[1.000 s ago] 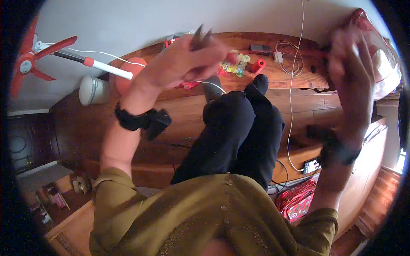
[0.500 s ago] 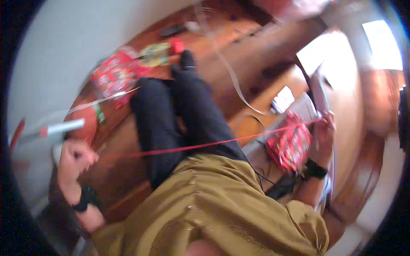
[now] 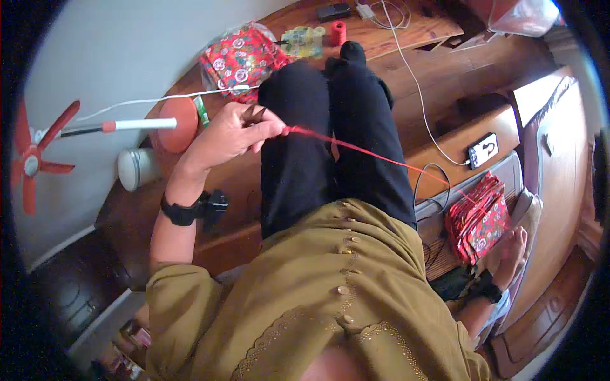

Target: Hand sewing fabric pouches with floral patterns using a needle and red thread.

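Note:
My left hand (image 3: 238, 136) is closed in a pinch on a red string (image 3: 356, 148), just beside my left knee. A small dark pointed thing (image 3: 254, 115) shows between its fingers; its kind is unclear. From the pinch the string slopes down to the right, across my dark trousers, to a stack of red flower-patterned fabric pieces (image 3: 478, 219) on the seat at my right. My right hand (image 3: 512, 251) is at the lower right edge of that stack. Its fingers are blurred, and I cannot tell whether they grip anything.
A wooden bench (image 3: 413, 28) ahead bears a plastic-wrapped red floral bundle (image 3: 238, 60), a red thread spool (image 3: 338, 33) and a dark phone (image 3: 333, 11). A phone on a cable (image 3: 483, 151) lies right. At left are a red-bladed fan (image 3: 32, 166) and a white container (image 3: 136, 169).
My left hand has come in from the far left toward my knees, still with the string. My right hand has dropped from above the fabric stack to its lower edge. The whole view has shifted.

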### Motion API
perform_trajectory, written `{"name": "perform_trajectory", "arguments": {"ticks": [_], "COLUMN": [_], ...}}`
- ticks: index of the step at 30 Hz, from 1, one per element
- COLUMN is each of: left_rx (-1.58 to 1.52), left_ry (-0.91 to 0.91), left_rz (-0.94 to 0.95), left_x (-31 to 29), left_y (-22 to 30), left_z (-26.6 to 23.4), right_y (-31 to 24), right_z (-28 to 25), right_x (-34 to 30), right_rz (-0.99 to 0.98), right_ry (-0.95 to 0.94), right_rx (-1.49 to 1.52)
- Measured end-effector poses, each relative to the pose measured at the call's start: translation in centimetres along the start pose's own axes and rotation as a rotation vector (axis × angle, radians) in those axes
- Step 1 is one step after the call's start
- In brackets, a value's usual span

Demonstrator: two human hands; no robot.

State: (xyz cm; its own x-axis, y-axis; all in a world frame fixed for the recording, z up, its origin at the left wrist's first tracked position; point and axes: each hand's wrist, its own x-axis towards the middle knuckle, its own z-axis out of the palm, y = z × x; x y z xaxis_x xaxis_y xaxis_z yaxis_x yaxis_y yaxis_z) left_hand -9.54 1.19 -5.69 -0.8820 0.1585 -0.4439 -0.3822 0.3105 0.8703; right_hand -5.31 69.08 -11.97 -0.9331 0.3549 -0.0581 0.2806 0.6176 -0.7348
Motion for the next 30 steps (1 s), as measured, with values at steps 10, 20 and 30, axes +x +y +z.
{"name": "perform_trajectory", "arguments": {"ticks": [10,20,30], "left_rx": [-0.062,-0.076,-0.172], "left_ry": [0.084,0.043,-0.021], "left_rz": [0.071,0.033,0.109], "left_x": [0.2,0.2,1.3], "left_y": [-3.5,-2.7,-2.9], "left_z": [0.0,-0.5,-0.1], "right_y": [-18.9,-35.1,-33.4], "right_z": [18.9,33.9,36.0], "right_x": [1.5,-5.3,-5.6], "right_rz": [-0.118,-0.494,-0.190], "right_ry": [-0.457,-1.250,-1.249], "right_rx": [0.195,0.391,0.646]}}
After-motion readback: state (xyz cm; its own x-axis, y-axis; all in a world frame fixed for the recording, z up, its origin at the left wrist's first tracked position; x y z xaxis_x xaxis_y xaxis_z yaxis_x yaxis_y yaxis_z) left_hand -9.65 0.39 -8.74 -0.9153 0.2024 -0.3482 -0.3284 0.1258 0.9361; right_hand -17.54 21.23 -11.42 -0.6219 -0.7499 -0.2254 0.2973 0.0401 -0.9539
